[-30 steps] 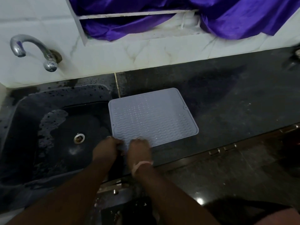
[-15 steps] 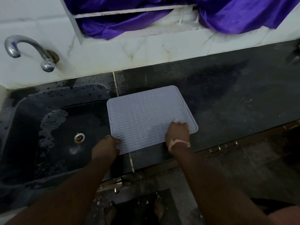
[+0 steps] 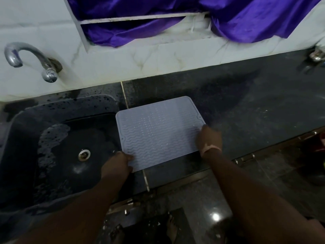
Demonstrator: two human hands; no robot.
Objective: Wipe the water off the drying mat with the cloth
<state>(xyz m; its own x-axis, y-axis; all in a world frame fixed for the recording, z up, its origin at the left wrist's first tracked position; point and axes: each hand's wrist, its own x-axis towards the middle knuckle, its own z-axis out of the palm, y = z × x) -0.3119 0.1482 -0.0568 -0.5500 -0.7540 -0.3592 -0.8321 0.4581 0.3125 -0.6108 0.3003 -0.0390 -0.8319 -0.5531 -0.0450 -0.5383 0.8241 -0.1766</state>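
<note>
- One drying mat (image 3: pixel 159 132), grey, ribbed: lies on the dark counter (image 3: pixel 246 110), left edge overhanging the sink (image 3: pixel 58 148).
- One left hand (image 3: pixel 117 164): pinches the mat's near-left corner.
- One right hand (image 3: pixel 209 140): at the mat's right edge; grip cannot be told.
- One tap (image 3: pixel 29 59).

Dark speckled stone worktop (image 3: pixel 246 106) runs along a white marble-look tiled wall (image 3: pixel 175 57), with a black sink (image 3: pixel 58 147) set in at the left, wet, foam patches inside, metal drain (image 3: pixel 84 154) near the middle. Chrome tap (image 3: pixel 31 59) is wall-mounted above the sink; purple satin cloth (image 3: pixel 175 16) hangs across a white-framed opening above the worktop. Light is dim, with one bright reflection on the glossy dark floor (image 3: pixel 215 217) below the worktop's edge.
</note>
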